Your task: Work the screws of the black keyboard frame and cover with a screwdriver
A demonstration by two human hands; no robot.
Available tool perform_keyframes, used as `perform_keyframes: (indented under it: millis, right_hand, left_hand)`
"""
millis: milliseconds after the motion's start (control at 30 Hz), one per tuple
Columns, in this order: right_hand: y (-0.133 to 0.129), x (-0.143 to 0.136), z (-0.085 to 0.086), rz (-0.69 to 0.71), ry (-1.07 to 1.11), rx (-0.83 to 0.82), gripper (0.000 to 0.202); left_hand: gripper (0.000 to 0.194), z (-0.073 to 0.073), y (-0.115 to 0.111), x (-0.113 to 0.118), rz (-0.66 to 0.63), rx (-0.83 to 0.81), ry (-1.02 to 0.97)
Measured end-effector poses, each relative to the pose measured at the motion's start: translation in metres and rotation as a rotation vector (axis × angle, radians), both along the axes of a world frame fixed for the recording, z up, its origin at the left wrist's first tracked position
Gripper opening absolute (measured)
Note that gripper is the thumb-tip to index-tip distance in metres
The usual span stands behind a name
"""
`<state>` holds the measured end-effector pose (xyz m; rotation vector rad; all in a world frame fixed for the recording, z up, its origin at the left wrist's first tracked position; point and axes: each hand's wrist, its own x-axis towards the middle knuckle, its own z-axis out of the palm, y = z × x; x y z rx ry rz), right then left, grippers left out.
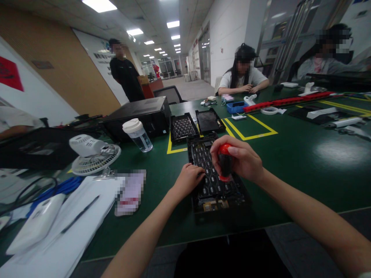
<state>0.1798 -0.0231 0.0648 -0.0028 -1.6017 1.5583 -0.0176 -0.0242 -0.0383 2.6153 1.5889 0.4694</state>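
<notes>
Fingers (213,148) of the right hand (245,158) are closed around a red-and-black tool (225,166), held upright in the head view above the rows of rounded shapes in a black case (222,215); I cannot tell whether its lower end touches them. The left hand (188,179) lies at the case's left edge, fingers bent inward over it; whether they grip it is unclear. The case sits on the green worktop (162,170), in front of the person, with a gold-coloured part (214,205) at its near end. Just beyond are a second, dimpled case (183,139) and a flatter black tray (213,129). To the left stand a lidded cup (142,135) and a white fan (95,160), lying tipped over.
</notes>
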Motion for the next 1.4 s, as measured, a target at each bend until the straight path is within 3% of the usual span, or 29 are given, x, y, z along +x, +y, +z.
perform_keyframes:
  millis: [467, 1167, 1400]
  right_hand:
    - [-0.004, 0.006, 0.001, -0.110, -0.065, 0.154, 0.021]
    - [-0.017, 0.022, 0.009, -0.446, -0.249, 0.415, 0.016]
    - [-0.019, 0.026, 0.012, -0.609, -0.308, 0.585, 0.013]
  left_hand:
    - [0.015, 0.000, 0.001, 0.000, -0.007, 0.014, 0.012]
    - [0.016, 0.000, 0.000, 0.001, -0.004, 0.001, -0.002]
    - [0.015, 0.001, -0.001, 0.002, -0.003, 0.013, 0.007]
